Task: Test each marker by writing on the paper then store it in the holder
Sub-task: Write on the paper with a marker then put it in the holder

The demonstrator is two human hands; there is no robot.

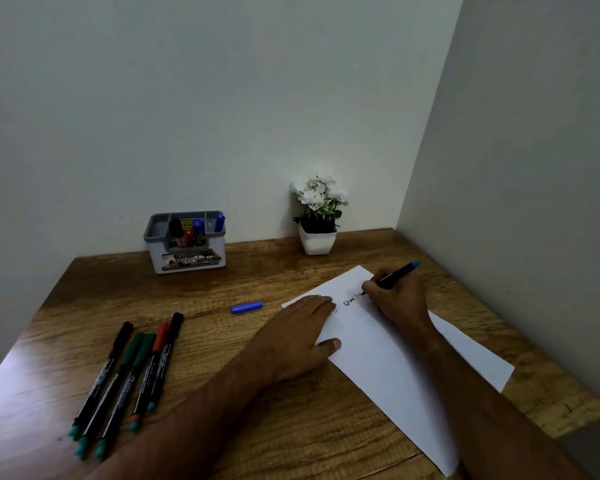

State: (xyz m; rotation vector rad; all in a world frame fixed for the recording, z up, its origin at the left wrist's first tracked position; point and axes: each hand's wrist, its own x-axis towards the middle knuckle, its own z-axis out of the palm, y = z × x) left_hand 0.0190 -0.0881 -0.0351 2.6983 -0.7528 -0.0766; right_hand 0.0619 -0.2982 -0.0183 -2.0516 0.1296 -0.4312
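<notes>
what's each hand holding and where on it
Right hand grips a marker near its writing end. Left hand holds nothing, pressing flat on the paper.

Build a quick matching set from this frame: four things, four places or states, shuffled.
Things:
1. blue cap
2. left hand
3. right hand
4. holder

Places or states:
A. grips a marker, writing
B. at the wall, markers inside
C. loose on the table
D. pressed flat on the paper

Pairs: 1-C, 2-D, 3-A, 4-B
</notes>
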